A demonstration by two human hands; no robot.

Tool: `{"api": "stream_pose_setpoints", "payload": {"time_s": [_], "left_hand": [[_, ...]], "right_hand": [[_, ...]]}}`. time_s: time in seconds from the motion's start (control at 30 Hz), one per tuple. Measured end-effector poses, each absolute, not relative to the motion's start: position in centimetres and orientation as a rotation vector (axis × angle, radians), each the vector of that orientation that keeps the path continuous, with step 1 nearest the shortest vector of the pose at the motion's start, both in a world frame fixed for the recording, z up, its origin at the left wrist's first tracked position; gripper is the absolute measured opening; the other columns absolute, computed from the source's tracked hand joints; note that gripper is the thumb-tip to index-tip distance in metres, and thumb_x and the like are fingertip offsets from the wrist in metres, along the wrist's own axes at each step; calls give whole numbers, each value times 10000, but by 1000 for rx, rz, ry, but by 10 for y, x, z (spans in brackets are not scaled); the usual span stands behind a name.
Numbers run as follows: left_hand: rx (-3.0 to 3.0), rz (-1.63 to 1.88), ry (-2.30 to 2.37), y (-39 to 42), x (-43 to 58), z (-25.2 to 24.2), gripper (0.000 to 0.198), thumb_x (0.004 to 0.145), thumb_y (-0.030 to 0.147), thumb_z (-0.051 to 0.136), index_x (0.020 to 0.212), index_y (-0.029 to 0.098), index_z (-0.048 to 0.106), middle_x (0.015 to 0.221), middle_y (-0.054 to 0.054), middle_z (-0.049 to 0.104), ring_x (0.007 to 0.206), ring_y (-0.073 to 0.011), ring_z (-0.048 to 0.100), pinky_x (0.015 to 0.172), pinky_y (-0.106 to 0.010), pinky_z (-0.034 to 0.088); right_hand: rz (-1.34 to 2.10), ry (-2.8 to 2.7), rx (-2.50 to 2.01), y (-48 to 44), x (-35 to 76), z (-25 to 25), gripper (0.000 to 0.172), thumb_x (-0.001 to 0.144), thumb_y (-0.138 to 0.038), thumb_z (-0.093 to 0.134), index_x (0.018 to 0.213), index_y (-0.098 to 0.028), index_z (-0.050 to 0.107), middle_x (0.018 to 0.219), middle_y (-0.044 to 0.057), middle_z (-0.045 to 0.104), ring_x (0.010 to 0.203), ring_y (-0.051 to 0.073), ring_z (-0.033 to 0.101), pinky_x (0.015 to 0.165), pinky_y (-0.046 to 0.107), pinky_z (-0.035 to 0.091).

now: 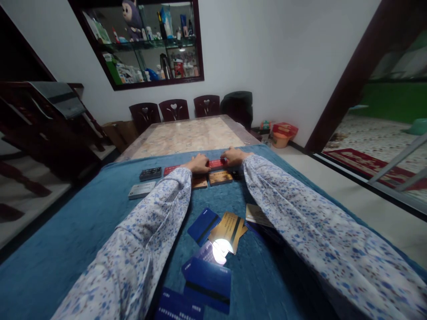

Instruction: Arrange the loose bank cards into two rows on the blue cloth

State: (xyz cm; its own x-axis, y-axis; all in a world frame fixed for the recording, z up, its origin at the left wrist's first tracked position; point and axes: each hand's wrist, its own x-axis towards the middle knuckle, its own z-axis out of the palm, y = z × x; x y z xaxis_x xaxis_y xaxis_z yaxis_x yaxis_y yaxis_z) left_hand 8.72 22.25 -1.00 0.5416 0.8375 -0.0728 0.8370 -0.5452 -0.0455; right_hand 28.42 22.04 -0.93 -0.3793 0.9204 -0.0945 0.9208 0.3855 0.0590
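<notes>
A dark-framed cabinet (160, 83) is set into the white wall (267, 53); a purple plush toy (132, 20) is seated at its glass shelf (153, 43), with a flask (165, 66) placed below. Three dark chairs (178, 115) with heart-shaped cut-outs are lined up beyond the table (187, 131). A red-and-orange bin (280, 140) is placed near the wall. A red mat (358, 164) is seen through the doorway (347, 89).

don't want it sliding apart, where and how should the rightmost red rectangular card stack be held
Probably at its two short ends, with the left grip and right grip each coming in from its own side. The red rectangular card stack lies flat, long side crosswise, and the gold rectangular card stack close in front crowds a near-side hold.
</notes>
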Motion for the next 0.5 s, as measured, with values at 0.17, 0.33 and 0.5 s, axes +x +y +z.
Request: {"api": "stream_pose_setpoints", "payload": {"time_s": [0.17,0.33,0.5], "left_hand": [[-2750,116,-1497,222,87,-11,402,835,377,571,1145,146,680,1296,-161,595,1245,-340,492,1029,-491,437],[-2726,151,-1488,220,88,-9,365,837,366,575,1120,160,680,1282,-146,599,1257,-325,480,1030,-454,435],[-2779,112,-1427,217,90,-6,275,846,328,557,989,162,723,1247,-154,609,1247,-344,471,1022,-484,423]], "right_hand": [[1,2530,1694,218,287,-10,452,822,-372,606,1253,-262,682,1359,102,630,1252,361,491,968,488,434],[-8,2547,1678,216,287,-9,389,821,-348,607,1185,-277,726,1365,86,627,1246,363,483,959,481,429],[-8,2567,1656,216,287,-9,370,850,-348,587,1186,-283,729,1379,78,619,1247,365,478,970,507,403]]}}
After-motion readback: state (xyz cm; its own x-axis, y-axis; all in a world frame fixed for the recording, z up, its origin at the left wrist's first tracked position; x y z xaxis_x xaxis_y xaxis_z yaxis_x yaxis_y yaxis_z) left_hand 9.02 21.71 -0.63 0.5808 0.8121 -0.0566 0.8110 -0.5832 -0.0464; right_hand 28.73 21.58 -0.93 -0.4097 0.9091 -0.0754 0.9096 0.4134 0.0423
